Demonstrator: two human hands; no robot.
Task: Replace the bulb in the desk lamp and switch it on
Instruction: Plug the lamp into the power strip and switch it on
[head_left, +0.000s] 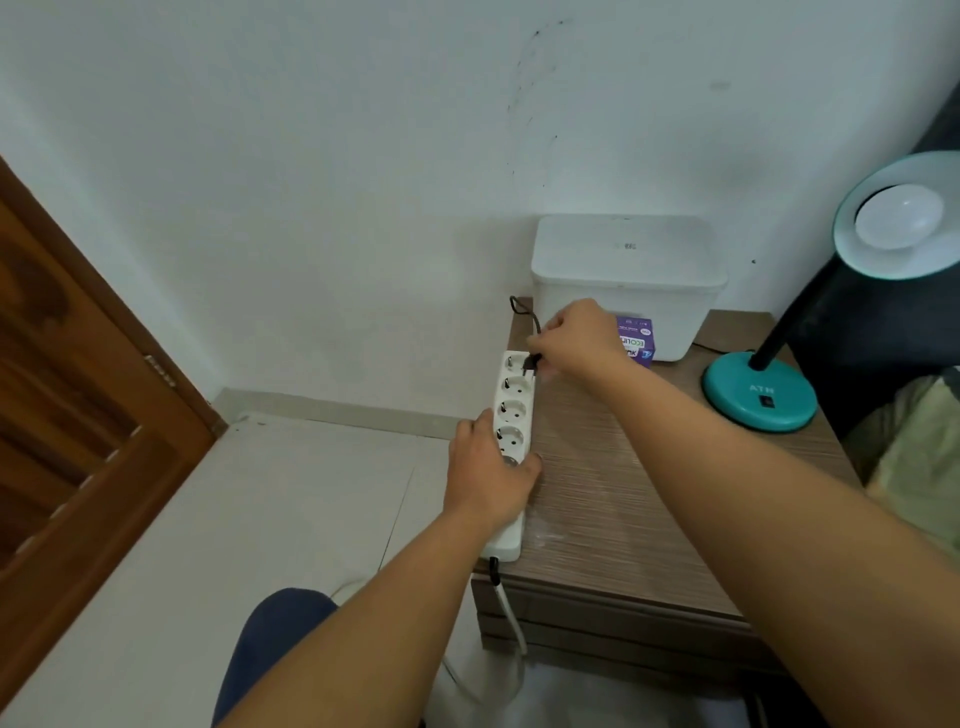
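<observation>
1. Desk lamp (763, 392) stands at right rear of the wooden bench (613, 483): teal round base with a black switch, black neck, teal shade tilted toward camera.
2. White round bulb (898, 215) sits inside the shade, unlit.
3. White power strip (511, 415) lies along the bench's left edge, several sockets in a row, its white cable hanging off the front.
4. Left hand (491, 467) lies over the strip's near half, fingers wrapped around its edges.
5. Right hand (576, 338), fingers pinched on a black plug (530, 362) at the farthest socket; black cord loops up behind.
6. Purple box (636, 340) and white lidded bin (628, 275) behind the right hand.
</observation>
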